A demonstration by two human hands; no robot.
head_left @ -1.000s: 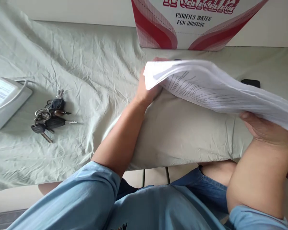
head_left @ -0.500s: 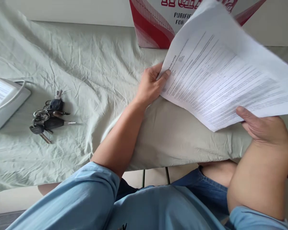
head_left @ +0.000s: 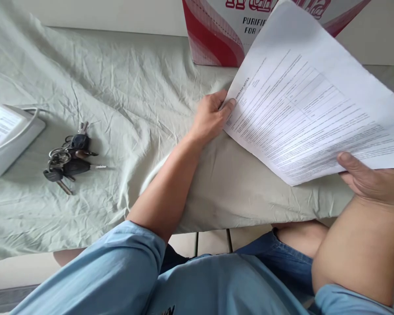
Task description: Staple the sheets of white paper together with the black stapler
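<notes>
I hold a white printed paper sheet [head_left: 308, 109] tilted up above the table at the right. My left hand [head_left: 213, 118] pinches its left corner between thumb and fingers. My right hand [head_left: 371, 179] grips its lower right edge, thumb on top. The sheet carries lines of small black text and a table. It may be more than one sheet; I cannot tell. The table under it is covered by a wrinkled pale green cloth [head_left: 124, 96].
A bunch of keys [head_left: 68, 159] lies on the cloth at the left. A white device with a cable [head_left: 6, 138] sits at the far left edge. A red and white drinking water carton [head_left: 216, 35] stands at the back, partly behind the paper.
The paper was bent over flat a second ago; both hands have turned it up so its printed face shows. My right hand has shifted slightly right and down.
</notes>
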